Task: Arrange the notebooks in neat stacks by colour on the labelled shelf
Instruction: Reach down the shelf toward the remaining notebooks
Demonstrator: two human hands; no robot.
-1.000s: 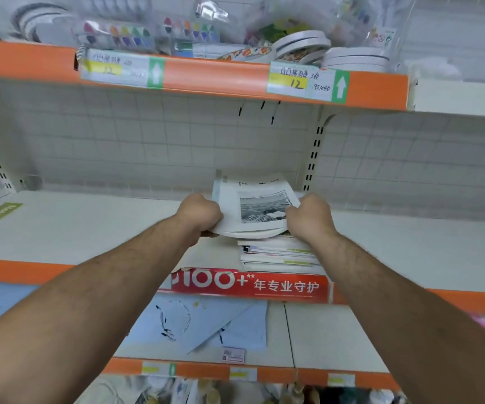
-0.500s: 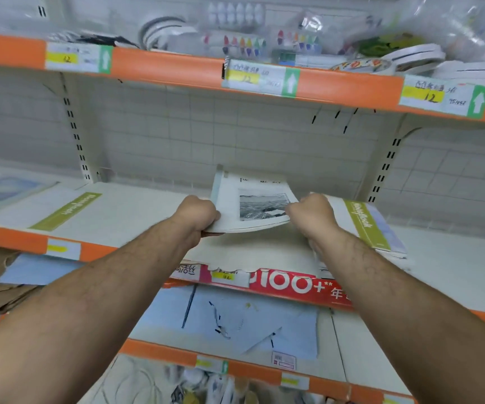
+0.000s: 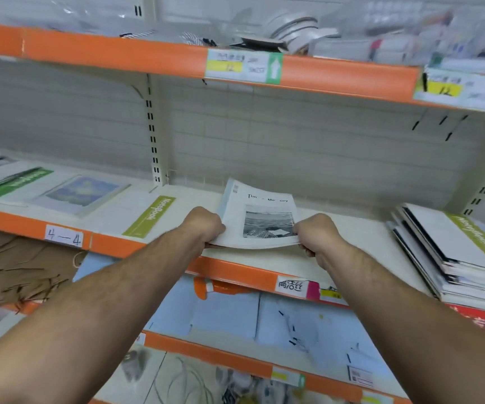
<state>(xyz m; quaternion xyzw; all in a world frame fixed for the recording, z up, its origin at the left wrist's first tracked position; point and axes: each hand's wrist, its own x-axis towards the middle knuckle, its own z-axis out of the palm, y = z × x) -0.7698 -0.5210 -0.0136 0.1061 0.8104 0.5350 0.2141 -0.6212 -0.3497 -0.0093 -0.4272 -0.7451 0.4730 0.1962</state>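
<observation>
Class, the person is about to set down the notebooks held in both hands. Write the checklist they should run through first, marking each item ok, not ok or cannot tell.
1. Firm hold: the left hand and the right hand each grip an edge of the held notebooks: ok.
2. Held notebooks lying flat: they bow between the hands: not ok.
3. All one colour: only the top cover, with a grey photo, shows: cannot tell.
4. Free space on the shelf beneath them: ok.
5. Stack on the right neat: its notebooks are fanned out: not ok.
</observation>
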